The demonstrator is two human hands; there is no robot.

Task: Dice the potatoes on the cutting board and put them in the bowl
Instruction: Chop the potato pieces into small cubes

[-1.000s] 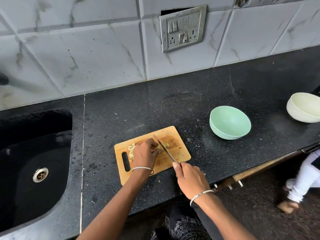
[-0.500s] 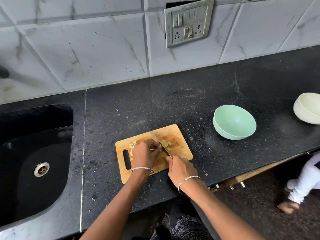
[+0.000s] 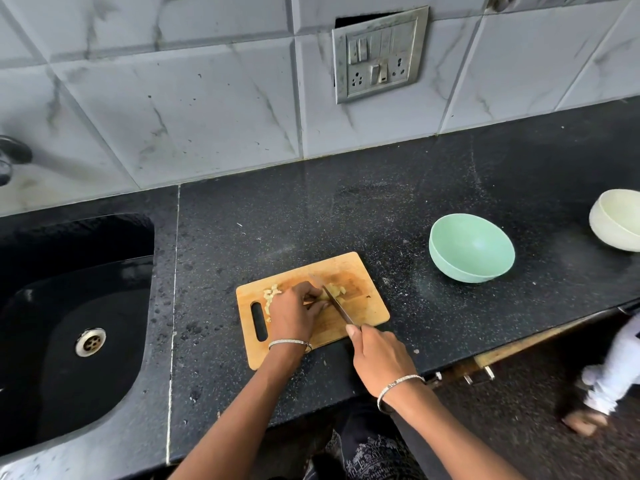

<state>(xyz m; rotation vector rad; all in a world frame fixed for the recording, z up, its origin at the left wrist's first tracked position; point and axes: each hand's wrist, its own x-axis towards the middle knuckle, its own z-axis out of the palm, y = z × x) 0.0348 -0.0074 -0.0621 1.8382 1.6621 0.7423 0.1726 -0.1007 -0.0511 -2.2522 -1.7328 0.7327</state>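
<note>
Mid cutting board point(image 3: 367, 306), left fingers point(image 3: 311, 293) curl on potato point(image 3: 337, 290), right fingers point(image 3: 354, 331) grip knife point(image 3: 338, 305); green bowl point(image 3: 450, 268) well apart.

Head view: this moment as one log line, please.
dicing | left hand holds potato on board | right hand grips knife | green bowl empty

Knife point(image 3: 338, 305) handle hidden inside right hand point(image 3: 380, 362).
</note>
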